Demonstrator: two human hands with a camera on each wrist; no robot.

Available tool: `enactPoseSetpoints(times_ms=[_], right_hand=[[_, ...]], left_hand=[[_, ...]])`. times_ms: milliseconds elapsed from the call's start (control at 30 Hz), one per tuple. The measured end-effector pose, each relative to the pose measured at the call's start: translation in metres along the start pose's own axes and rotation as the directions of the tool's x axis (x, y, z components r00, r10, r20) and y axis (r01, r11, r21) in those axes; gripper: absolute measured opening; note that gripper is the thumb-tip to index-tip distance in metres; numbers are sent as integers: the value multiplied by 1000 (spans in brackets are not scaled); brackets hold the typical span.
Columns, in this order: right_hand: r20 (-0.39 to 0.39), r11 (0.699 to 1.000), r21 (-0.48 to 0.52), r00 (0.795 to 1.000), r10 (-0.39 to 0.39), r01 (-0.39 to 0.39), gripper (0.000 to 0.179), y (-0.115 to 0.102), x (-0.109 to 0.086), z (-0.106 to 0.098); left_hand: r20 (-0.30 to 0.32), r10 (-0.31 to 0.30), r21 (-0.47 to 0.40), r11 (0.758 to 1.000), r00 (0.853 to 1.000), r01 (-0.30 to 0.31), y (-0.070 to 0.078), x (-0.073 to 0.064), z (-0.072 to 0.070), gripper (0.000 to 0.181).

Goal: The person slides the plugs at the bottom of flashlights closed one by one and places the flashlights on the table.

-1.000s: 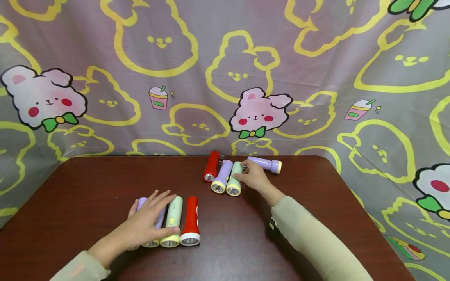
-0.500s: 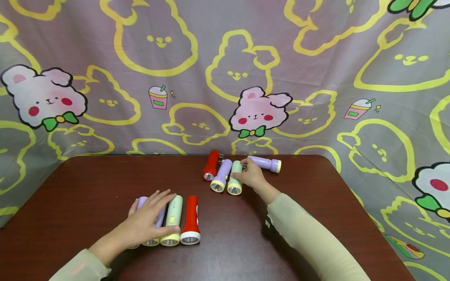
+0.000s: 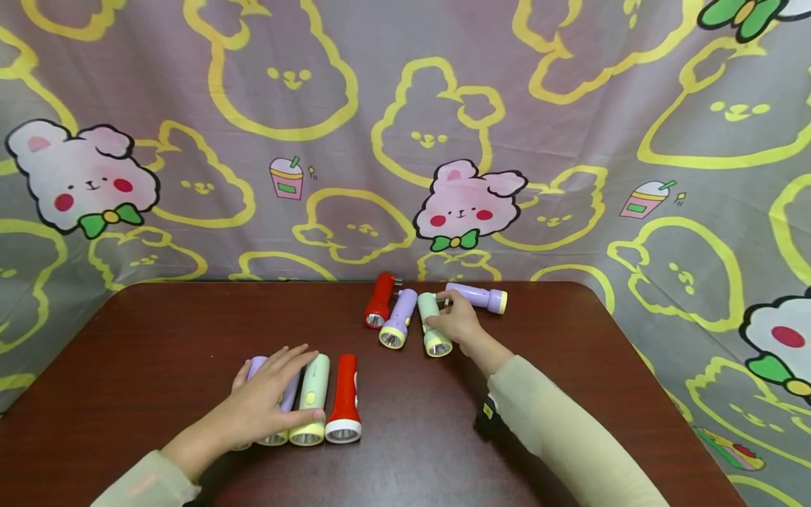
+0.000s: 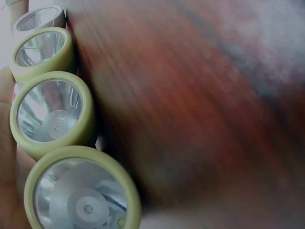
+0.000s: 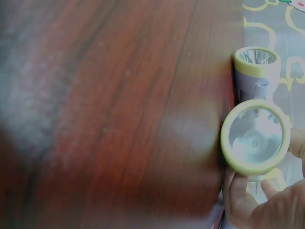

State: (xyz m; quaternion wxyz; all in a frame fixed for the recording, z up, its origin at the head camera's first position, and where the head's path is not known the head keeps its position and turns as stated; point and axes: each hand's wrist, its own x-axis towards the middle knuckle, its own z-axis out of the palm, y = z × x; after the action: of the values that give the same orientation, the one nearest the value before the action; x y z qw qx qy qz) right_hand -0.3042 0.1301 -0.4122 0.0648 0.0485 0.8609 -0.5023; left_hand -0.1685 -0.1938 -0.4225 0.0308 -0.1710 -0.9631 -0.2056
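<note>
"What's at the far left?"
"The left hand (image 3: 262, 405), fingers straight and apart, lying over two purple cylindrical flashlights (image 3: 291, 394), its thumb across a pale green flashlight with a yellow rim (image 3: 316, 380)."
"Next?"
"A red flashlight with a white rim (image 3: 345, 387), just beside it on the red-brown wooden table (image 3: 158, 317). Further back lie an all-red flashlight (image 3: 381, 299) and a purple flashlight with a yellow rim (image 3: 400, 315)."
"And the right hand (image 3: 459, 322)?"
"Thumb and fingers clamped on a second pale green flashlight (image 3: 436, 342), right of that purple one. Behind the hand, another purple flashlight (image 3: 491, 299) lies sideways."
</note>
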Motion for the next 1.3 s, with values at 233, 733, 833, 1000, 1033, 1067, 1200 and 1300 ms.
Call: enactPoseSetpoints(times_ms=[233, 733, 833, 1000, 1033, 1067, 1200, 1300], right_hand=[[-36, 995, 49, 996, -81, 83, 59, 5, -4, -2], [-6, 971, 176, 987, -162, 161, 59, 10, -12, -10], [5, 961, 221, 985, -173, 168, 58, 8, -14, -11], [29, 950, 258, 981, -190, 176, 57, 5, -18, -12], [33, 949, 260, 980, -194, 179, 57, 4, -19, -12], [35, 948, 262, 980, -197, 181, 57, 4, -21, -12], [40, 943, 273, 977, -210, 191, 58, 2, -25, -12], [49, 941, 281, 976, -211, 189, 59, 1, -29, -12]], left_hand=[[-8, 5, 5, 1000, 1000, -5, 0, -1, -1, 90], [-19, 10, 5, 1000, 1000, -9, 1, 0, -1, 89], [-22, 10, 4, 1000, 1000, -10, 2, 0, -1, 89], [-28, 15, 5, 1000, 999, -15, 2, 1, -1, 89], [-28, 14, 5, 1000, 1000, -14, 2, 1, -2, 89], [-28, 17, 9, 1000, 999, -17, 2, 0, -2, 89], [-21, 16, 11, 1000, 1000, -15, 2, 1, -2, 90], [-17, 12, 4, 1000, 1000, -12, 2, 1, -1, 89]])
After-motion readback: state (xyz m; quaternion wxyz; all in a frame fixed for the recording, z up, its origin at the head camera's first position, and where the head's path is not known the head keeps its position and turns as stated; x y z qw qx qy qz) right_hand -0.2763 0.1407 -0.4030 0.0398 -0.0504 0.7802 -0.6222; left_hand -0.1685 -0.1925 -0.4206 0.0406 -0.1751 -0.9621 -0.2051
